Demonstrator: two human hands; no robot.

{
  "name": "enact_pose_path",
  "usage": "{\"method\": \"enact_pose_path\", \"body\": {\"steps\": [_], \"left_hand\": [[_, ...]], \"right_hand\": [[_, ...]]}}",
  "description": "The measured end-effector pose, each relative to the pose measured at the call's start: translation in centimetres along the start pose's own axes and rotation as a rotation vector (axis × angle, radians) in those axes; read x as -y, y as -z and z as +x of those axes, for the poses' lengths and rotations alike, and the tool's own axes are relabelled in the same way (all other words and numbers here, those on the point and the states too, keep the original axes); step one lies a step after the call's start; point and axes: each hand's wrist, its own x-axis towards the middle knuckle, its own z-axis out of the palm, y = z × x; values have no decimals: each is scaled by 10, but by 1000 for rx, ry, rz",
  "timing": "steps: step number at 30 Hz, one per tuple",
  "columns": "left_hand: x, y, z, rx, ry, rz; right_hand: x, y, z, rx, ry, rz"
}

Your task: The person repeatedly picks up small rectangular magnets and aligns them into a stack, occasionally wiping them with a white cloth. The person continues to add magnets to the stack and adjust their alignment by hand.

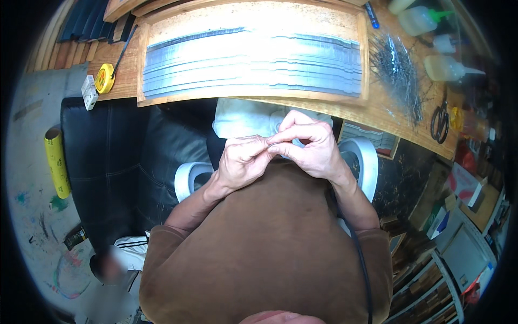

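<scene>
My left hand (244, 161) and my right hand (315, 147) meet in front of my chest, fingertips pinched together. Both are closed, and whatever they hold between the fingertips is too small or hidden to name. Just beyond them, on the wooden table (388, 121), lies a shallow wooden tray (365, 59) with several rows of thin grey strips (237, 73) laid across it. Bright light washes out the tray's middle. To its right is a loose heap of thin dark wire-like pieces (399, 75).
Black-handled scissors (440, 123) and squeeze bottles (418, 21) are on the table's right side, a blue marker (372, 16) behind the heap. A yellow tape measure (105, 78) sits left of the tray. Below left are a black sofa (108, 156), a yellow roll (56, 162) and another person (129, 251).
</scene>
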Motion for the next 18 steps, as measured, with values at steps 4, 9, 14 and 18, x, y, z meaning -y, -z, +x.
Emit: {"method": "enact_pose_path", "body": {"steps": [4,9,14,18], "left_hand": [[2,-1,-2,4,34,-53],[2,2,-5,69,120,-68],[3,2,-6,82,135,-89],[-1,0,-3,31,93,-82]], "right_hand": [[1,0,2,17,-41,16],[0,1,2,38,-68,43],[3,2,2,54,-85,42],[3,2,2,57,-77,31]]}}
